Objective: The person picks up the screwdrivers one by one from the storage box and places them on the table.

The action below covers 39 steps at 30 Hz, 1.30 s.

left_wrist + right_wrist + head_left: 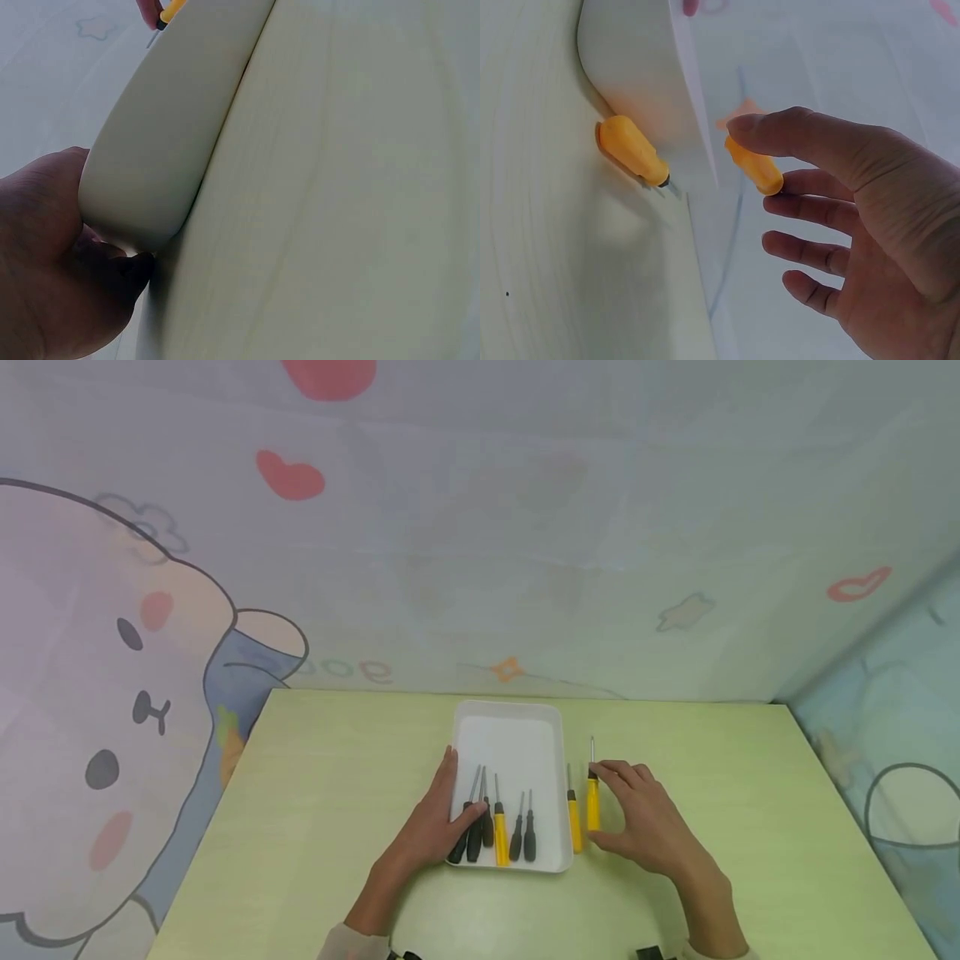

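My left hand (pixel 429 831) holds a white tray (pixel 510 735) by its left side, thumb over the rim and the other fingers along the outer wall. Inside the tray's near half lie several black-handled screwdrivers (pixel 530 845) and one yellow-handled screwdriver (pixel 502 842). To the right of the tray, my right hand (pixel 647 827) pinches another yellow screwdriver (pixel 593 806) by the two ends of its handle, between thumb and index finger; its shaft points away from me. A third yellow screwdriver (pixel 574 823) lies on the table against the tray's right wall.
The pale green table (pixel 337 793) runs back to a patterned cloth (pixel 525 568) that hangs behind it. A second cloth (pixel 900 710) hangs past the table's right edge.
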Motion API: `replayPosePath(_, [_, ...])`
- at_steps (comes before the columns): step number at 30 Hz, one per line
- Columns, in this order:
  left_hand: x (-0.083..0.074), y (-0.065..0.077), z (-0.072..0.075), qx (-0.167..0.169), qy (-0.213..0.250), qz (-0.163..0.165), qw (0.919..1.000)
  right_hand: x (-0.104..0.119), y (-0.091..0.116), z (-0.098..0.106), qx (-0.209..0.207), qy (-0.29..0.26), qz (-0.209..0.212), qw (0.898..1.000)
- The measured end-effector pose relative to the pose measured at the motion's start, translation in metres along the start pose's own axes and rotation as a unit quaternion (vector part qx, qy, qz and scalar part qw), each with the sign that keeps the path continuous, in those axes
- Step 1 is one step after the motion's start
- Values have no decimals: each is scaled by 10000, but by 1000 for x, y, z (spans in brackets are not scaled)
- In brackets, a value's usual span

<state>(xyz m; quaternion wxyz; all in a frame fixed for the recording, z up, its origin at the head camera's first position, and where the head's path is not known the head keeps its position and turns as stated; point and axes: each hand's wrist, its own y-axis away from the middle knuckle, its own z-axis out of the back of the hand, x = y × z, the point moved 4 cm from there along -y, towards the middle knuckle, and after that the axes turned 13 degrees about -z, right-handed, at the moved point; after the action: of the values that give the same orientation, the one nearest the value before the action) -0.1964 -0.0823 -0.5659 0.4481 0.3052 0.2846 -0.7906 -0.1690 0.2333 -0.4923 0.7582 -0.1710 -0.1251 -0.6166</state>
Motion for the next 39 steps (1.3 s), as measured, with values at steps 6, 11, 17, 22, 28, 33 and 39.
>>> replayPosePath(6, [0, 0, 0, 7, -3, 8, 10000, -5, -1, -1, 26, -9, -65, 10000])
replayPosePath(11, [0, 1, -1, 25, 43, -6, 10000, -10, -1, -3, 65, -26, -139, 9999])
replayPosePath(17, [-1, 1, -1, 26, 37, 0, 10000, -13, -1, -6, 78, -24, -140, 9999])
replayPosePath(22, [-1, 0, 0, 12, 32, -31, 10000, -13, -2, -7, 85, -31, -150, 9998])
replayPosePath(28, [-3, 0, 2, 27, 35, -22, 10000, -15, -4, -10, 108, 5, -134, 9999])
replayPosePath(33, [-2, 0, 2, 29, 55, -14, 10000, -18, -5, -15, 225, -44, -173, 9996])
replayPosePath(39, [-1, 0, 0, 9, 74, 13, 10000, -22, -5, -21, 330, -71, -216, 9992])
